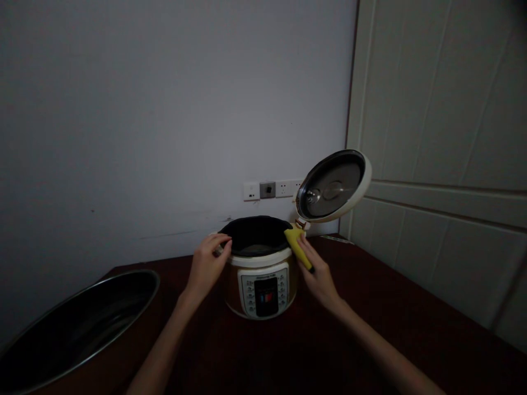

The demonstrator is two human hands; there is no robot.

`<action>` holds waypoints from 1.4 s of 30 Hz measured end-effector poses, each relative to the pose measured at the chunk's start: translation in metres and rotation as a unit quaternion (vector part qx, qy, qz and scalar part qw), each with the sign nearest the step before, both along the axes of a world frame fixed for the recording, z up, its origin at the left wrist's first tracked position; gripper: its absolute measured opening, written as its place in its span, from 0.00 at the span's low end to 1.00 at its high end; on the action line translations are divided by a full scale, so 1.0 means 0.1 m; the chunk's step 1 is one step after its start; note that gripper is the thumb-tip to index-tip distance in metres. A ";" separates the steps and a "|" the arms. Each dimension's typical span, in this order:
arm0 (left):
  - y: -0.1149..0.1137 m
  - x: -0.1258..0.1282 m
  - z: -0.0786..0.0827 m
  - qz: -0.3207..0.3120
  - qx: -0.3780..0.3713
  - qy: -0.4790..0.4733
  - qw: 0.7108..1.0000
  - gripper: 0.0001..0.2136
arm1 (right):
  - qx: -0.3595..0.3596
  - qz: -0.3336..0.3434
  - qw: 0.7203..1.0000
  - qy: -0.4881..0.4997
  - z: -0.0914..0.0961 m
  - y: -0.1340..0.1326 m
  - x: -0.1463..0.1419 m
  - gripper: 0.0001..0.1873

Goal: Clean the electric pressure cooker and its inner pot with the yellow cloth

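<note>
An electric pressure cooker (234,282) stands upright with its button panel (267,293) facing me. Inside it shows a dark inner pot (257,233). The round lid (335,186) is raised and tilted at the back right, joined at its hinge. My left hand (209,262) is closed at the left rim, with thumb and fingers pinched over the edge; the exact contact is partly hidden. In my right hand (319,274) is a yellow cloth (297,246), held against the right rim just below the lid's hinge. Its kind is hard to make out in the dim light.
A large dark pot or bowl (154,282) with a metal rim sits at the lower left. The dark red tabletop (349,274) meets a pale wall (177,109) with sockets (283,188) behind the cooker. A panelled white door (436,137) borders the right side.
</note>
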State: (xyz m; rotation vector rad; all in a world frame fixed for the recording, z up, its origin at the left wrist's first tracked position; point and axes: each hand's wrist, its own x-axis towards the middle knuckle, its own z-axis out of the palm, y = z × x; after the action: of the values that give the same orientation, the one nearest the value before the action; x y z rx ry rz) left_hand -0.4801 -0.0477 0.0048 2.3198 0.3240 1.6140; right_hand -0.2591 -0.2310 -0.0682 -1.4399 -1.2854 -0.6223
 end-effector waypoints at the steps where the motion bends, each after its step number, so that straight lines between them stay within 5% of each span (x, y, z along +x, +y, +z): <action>1: -0.04 0.01 0.00 -0.003 0.027 -0.009 1.000 0.08 | -0.006 0.011 1.000 -0.012 -0.07 0.03 -0.10 0.31; 8: -0.21 0.04 0.00 -0.045 0.086 -0.016 0.995 0.06 | -0.058 0.035 0.995 -0.079 -0.49 -0.13 -0.47 0.43; 13: -0.25 0.03 0.01 -0.061 0.100 -0.004 0.993 0.06 | -0.095 0.066 0.992 -0.049 -0.60 -0.34 -0.54 0.41; 17: -0.31 -0.05 0.08 -0.075 0.082 -0.020 0.994 0.05 | -0.090 0.063 0.993 -0.046 -0.34 -0.56 -0.54 0.38; 21: -0.35 -0.12 0.14 -0.082 0.065 -0.051 0.993 0.06 | -0.079 0.039 0.981 -0.174 0.09 -0.61 -0.57 0.37; 25: -0.25 -0.08 0.07 -0.092 0.087 -0.057 0.990 0.06 | -0.123 0.027 0.917 -0.378 0.27 -0.36 -0.60 0.30; 29: -0.07 0.05 -0.13 -0.094 0.092 -0.074 0.989 0.07 | -0.174 0.024 0.868 -0.465 0.26 -0.09 -0.59 0.24; 33: 0.02 0.17 -0.30 -0.096 0.110 -0.068 0.987 0.10 | -0.171 0.044 0.866 -0.469 0.13 -0.01 -0.57 0.23; 42: 0.06 0.25 -0.45 -0.111 0.146 -0.068 0.981 0.10 | -0.252 0.158 0.847 -0.440 -0.60 -0.13 -0.46 0.25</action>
State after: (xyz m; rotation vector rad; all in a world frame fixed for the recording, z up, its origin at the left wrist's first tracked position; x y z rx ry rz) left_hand -0.4547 -0.0418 -0.0397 2.3298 -0.2099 1.7913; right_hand -0.3050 -0.2437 -0.1280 -1.3114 -2.5107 -0.7892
